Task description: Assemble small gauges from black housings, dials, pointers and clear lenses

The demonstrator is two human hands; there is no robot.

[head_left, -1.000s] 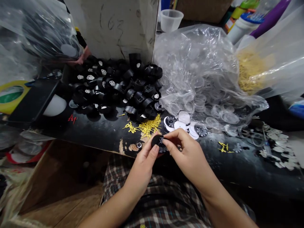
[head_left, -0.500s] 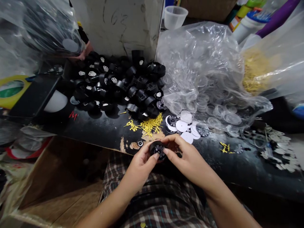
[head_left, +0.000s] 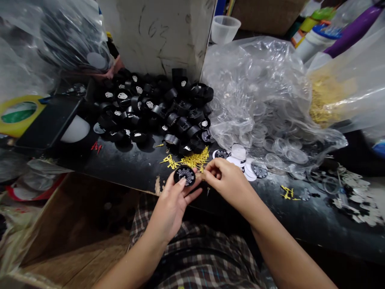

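Observation:
My left hand point(head_left: 170, 206) grips a round black gauge point(head_left: 184, 176), its dial with white markings turned up and the thumb on its edge. Close by on the right, my right hand point(head_left: 225, 180) has its thumb and forefinger pinched together at the near edge of a pile of yellow pointers point(head_left: 197, 159). What the pinch holds, if anything, is too small to make out. White and black dial discs point(head_left: 251, 170) lie just beyond the right hand, partly covered by it.
Many black gauge housings point(head_left: 156, 110) are heaped at the back. Beside them a plastic bag point(head_left: 255, 80) spills clear round covers point(head_left: 296, 155). Red pointers point(head_left: 96, 147) lie at left, a few yellow pointers point(head_left: 287, 192) at right, near white flat parts point(head_left: 355, 188). A cardboard box point(head_left: 69, 245) stands lower left.
My right hand has let go of the gauge and moved up to the yellow pointers. My left hand has carried the gauge up and left. The view has shifted slightly.

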